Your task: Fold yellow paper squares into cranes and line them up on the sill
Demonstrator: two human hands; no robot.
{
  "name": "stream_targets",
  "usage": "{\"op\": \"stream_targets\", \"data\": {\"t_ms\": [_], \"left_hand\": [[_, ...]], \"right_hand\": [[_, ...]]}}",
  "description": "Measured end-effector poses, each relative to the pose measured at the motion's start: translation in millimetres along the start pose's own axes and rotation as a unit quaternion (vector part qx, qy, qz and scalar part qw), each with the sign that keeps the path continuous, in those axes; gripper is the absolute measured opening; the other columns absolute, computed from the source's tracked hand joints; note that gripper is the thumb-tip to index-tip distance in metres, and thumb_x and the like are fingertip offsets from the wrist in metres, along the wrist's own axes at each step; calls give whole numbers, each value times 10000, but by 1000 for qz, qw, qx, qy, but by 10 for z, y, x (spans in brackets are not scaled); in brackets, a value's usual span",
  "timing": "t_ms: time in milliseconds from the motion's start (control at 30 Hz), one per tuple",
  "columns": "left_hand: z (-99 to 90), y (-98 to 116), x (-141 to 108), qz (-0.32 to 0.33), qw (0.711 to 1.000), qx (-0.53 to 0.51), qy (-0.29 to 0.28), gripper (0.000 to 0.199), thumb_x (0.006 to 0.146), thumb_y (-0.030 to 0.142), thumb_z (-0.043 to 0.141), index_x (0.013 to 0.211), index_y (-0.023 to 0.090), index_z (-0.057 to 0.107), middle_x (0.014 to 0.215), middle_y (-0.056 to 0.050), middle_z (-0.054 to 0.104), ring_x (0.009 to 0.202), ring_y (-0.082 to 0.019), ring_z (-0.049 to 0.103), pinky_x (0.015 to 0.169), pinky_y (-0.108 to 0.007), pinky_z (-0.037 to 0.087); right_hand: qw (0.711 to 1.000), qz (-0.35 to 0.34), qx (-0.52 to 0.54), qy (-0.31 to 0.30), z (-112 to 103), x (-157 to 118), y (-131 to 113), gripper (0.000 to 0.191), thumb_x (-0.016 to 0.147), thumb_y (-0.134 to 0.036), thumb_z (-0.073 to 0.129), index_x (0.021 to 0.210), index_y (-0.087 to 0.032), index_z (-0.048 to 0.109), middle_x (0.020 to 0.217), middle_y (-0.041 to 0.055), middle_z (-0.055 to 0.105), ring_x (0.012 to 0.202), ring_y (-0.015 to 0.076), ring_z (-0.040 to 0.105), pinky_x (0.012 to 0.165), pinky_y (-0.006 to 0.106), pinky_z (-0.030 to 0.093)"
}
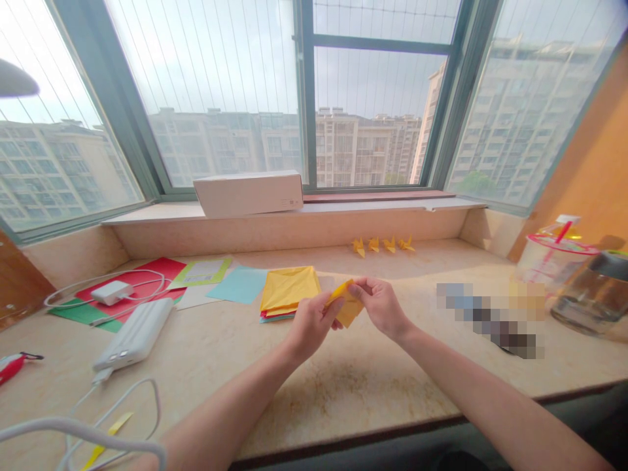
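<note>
A small folded piece of yellow paper [351, 310] is held up above the counter, between both hands. My left hand [313, 323] pinches its left side, thumb in front. At its upper right edge, the fingers of my right hand [381, 306] are closed on the same paper. Just behind my left hand lies a stack of yellow paper [289, 288], with red and blue sheets showing beneath. Several small folded yellow paper birds [389, 244] stand in a row near the back wall of the counter.
Left are a white power bank [135, 333], a charger [112, 292], cables and coloured sheets, including a light blue one [238, 284]. A white box [249, 195] rests on the sill. Right are a plastic cup [552, 261], a glass container [591, 294] and a pixelated item.
</note>
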State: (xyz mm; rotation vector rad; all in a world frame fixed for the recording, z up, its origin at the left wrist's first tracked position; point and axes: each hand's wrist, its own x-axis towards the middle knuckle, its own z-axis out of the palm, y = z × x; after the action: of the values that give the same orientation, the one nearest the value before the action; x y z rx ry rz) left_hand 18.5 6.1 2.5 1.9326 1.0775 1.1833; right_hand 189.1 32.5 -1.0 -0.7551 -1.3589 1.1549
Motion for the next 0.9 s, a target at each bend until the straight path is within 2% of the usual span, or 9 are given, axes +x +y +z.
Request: {"op": "stream_targets", "data": {"t_ms": [133, 233, 333, 433, 567, 700, 800, 900], "left_hand": [[4, 2, 10, -11, 997, -52, 52, 369, 926, 468, 532, 734, 156, 577, 540, -13, 651, 468, -129, 612, 475, -210, 449], [16, -12, 20, -26, 993, -85, 73, 340, 908, 471, 560, 779, 156, 571, 540, -1, 640, 477, -144, 642, 469, -214, 474], [43, -3, 18, -49, 989, -128, 49, 338, 877, 476, 596, 841, 140, 597, 590, -8, 647, 509, -163, 676, 458, -221, 500], [63, 30, 0, -69, 985, -161, -6, 370, 837, 478, 645, 871, 110, 631, 709, -58, 693, 550, -171, 697, 462, -223, 519], [68, 44, -17, -102, 972, -204, -65, 413, 832, 498, 650, 887, 89, 648, 788, -107, 721, 573, -172, 708, 471, -216, 524], [86, 7, -10, -107, 965, -233, -60, 433, 847, 520, 630, 904, 92, 646, 787, -102, 721, 549, -164, 700, 461, -213, 516], [97, 1, -9, -102, 962, -248, -55, 419, 852, 513, 630, 896, 97, 646, 774, -96, 718, 539, -164, 695, 459, -215, 514], [90, 34, -21, -101, 957, -266, -52, 415, 859, 508, 624, 927, 99, 653, 764, -93, 719, 548, -165, 696, 470, -215, 517]], "right_hand": [[999, -5, 25, -30, 23, -6, 15, 431, 736, -458, 786, 1043, -197, 630, 894, 54, 759, 754, 198, 704, 688, 318, 552], [999, -3, 20, -42, 30, 0, 21, 442, 705, -414, 821, 1035, -192, 630, 929, 64, 755, 810, 200, 704, 739, 327, 553], [1000, -13, 4, 12, 25, 10, 12, 390, 677, -434, 834, 916, -186, 651, 904, 69, 751, 801, 203, 697, 744, 334, 550], [999, -13, -1, 51, 19, 13, -6, 417, 647, -470, 840, 887, -188, 649, 862, 65, 745, 737, 202, 684, 680, 330, 546], [999, -14, -7, 41, 21, 0, -2, 377, 657, -450, 837, 846, -187, 644, 785, 39, 724, 684, 182, 655, 631, 303, 520], [998, -43, -21, 37, 26, -16, 39, 284, 713, -419, 803, 767, -199, 631, 738, 19, 692, 649, 164, 618, 593, 284, 500], [995, -84, -45, 28, 22, -34, 53, 213, 778, -398, 754, 880, -219, 700, 851, 40, 710, 778, 192, 646, 701, 319, 532], [988, -135, -73, -12, 10, -60, 41, 194, 856, -361, 678, 1005, -260, 748, 1023, 60, 693, 967, 216, 637, 850, 361, 534]]}}
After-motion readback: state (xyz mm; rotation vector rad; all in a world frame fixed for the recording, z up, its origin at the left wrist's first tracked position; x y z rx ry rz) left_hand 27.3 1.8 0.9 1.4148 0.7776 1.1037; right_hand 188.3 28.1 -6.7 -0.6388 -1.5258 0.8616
